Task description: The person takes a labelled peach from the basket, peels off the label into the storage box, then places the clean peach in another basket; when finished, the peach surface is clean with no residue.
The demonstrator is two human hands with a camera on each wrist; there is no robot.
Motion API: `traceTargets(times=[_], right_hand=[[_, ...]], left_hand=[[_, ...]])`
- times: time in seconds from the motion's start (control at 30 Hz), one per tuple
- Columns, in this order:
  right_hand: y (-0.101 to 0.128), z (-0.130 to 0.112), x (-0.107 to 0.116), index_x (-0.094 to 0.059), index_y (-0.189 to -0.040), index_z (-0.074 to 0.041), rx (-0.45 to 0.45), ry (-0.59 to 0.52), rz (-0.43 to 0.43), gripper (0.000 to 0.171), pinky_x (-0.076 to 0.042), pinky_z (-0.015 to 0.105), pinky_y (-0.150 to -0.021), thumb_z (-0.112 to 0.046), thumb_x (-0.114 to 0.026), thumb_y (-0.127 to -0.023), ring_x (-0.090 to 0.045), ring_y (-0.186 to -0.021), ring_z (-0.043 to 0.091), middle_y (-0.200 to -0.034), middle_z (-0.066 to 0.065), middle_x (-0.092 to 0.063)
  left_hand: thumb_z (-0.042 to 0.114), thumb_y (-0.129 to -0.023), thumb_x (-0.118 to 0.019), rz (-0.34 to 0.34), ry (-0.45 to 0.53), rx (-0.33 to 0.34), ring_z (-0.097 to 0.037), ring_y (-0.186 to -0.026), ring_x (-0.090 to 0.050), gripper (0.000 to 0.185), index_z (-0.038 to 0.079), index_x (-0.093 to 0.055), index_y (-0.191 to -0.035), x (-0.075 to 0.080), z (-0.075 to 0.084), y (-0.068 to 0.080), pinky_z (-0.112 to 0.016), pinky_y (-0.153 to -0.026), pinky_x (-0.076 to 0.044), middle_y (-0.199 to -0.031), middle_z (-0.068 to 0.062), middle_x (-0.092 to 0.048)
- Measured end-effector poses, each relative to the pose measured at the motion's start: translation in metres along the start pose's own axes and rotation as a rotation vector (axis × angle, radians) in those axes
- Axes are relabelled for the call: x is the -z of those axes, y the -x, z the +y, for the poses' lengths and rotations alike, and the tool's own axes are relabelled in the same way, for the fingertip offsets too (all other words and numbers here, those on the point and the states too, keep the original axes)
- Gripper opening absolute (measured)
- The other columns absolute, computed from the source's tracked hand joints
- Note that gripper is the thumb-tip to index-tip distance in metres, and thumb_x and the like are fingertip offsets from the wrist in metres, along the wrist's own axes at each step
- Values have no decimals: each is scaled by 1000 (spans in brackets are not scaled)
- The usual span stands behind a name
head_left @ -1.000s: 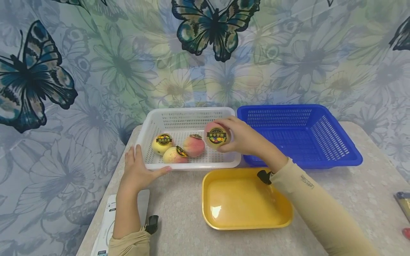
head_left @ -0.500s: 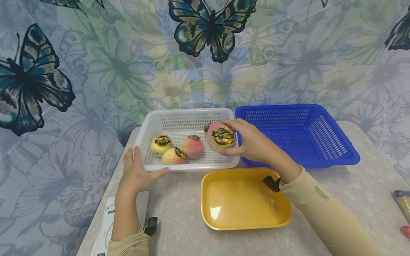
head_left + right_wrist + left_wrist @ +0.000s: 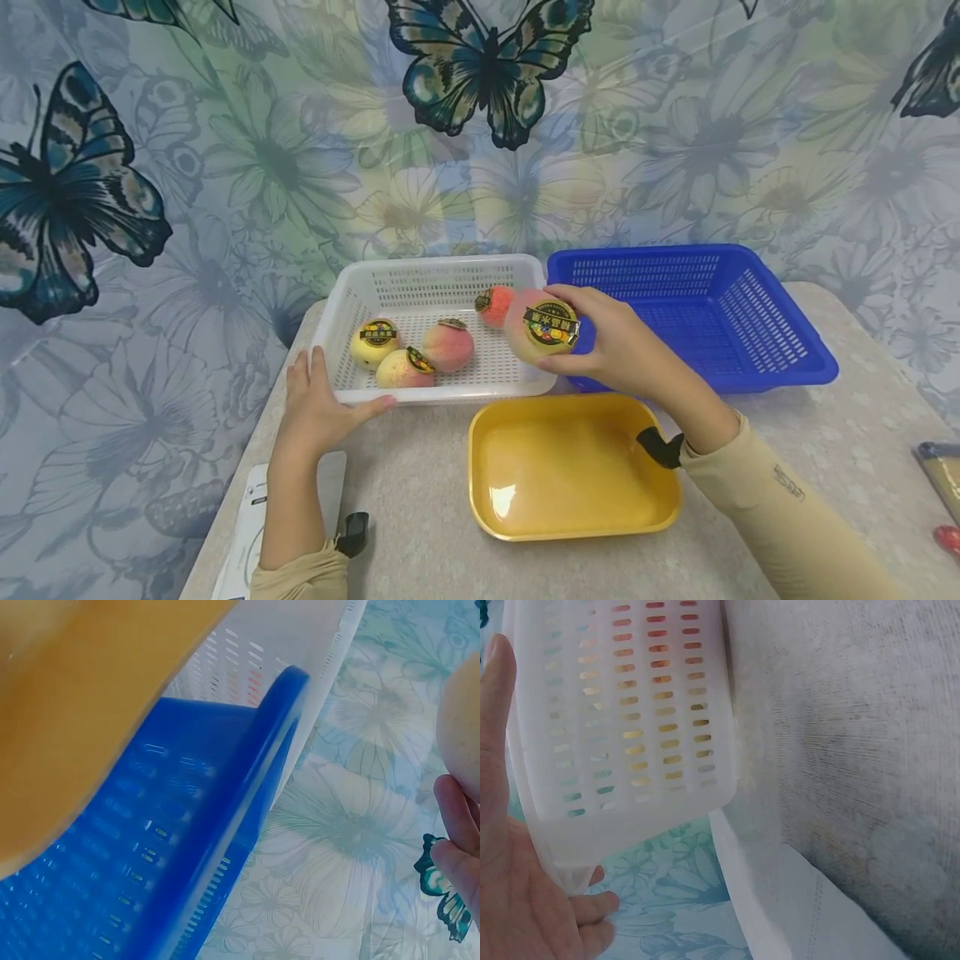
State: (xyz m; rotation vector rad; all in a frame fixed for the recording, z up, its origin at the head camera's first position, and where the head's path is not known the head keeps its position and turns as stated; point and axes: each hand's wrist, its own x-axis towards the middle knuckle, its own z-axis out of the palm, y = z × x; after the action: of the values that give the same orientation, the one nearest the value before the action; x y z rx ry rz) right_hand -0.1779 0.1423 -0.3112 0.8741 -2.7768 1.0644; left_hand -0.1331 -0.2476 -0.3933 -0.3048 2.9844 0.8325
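Note:
My right hand point(image 3: 622, 350) grips a large pink-and-yellow peach point(image 3: 525, 325) with a round black-and-gold sticker. It holds the peach above the white basket's right end, beside the blue basket. In the right wrist view, fingertips touch the peach point(image 3: 461, 727) at the right edge. My left hand point(image 3: 315, 412) rests on the near left corner of the white basket point(image 3: 465, 392), thumb along the front, fingers extended up the side. Inside that basket lie a yellow peach point(image 3: 367, 352), a pale speckled peach point(image 3: 397, 372), a pink peach point(image 3: 450, 346) and a red stickered fruit point(image 3: 501, 305).
A blue basket point(image 3: 783, 375) stands right of the white one. In front of both is a yellow tray point(image 3: 570, 475). A white flat item point(image 3: 251, 508) lies under the left forearm. A red object point(image 3: 947, 537) lies at the far right, before a butterfly-printed backdrop point(image 3: 491, 75).
My right hand has carried the peach rightward, and the red fruit behind it has come into view. The left hand stays at the basket corner.

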Motion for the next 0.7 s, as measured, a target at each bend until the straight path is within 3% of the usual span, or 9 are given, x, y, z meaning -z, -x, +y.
traceTargets(times=[0.13,0.3,0.5,0.7], right_hand=[[7,0,0,-45,-148,-15,-2,-1,11,84,-45,48,-109,-38,-85,-77,-51,-131,25,-144,5,-53],[16,0,0,-46,-147,-17,3,-17,21,84,-46,48,-108,-36,-87,-76,-53,-129,24,-142,4,-55],[26,0,0,-47,-146,-21,3,-17,41,85,-46,47,-108,-43,-86,-74,-52,-131,23,-143,0,-55],[34,-2,2,-48,-146,-23,-11,-9,53,85,-48,46,-106,-51,-84,-74,-53,-129,20,-142,-3,-55]], left_hand=[[78,-65,-73,12,-18,2,-54,-148,8,145,0,8,-157,0,1,0,-75,-114,-3,-163,-30,10],[78,-65,-73,5,-23,15,-54,-148,12,145,0,8,-157,2,3,1,-76,-113,-5,-162,-30,13],[78,-65,-73,21,-43,-1,-54,-148,12,143,3,4,-158,4,8,5,-75,-113,4,-162,-32,10],[67,-71,-77,73,-44,-105,-54,-149,9,129,9,-4,-160,4,17,9,-76,-113,1,-162,-33,-2]])
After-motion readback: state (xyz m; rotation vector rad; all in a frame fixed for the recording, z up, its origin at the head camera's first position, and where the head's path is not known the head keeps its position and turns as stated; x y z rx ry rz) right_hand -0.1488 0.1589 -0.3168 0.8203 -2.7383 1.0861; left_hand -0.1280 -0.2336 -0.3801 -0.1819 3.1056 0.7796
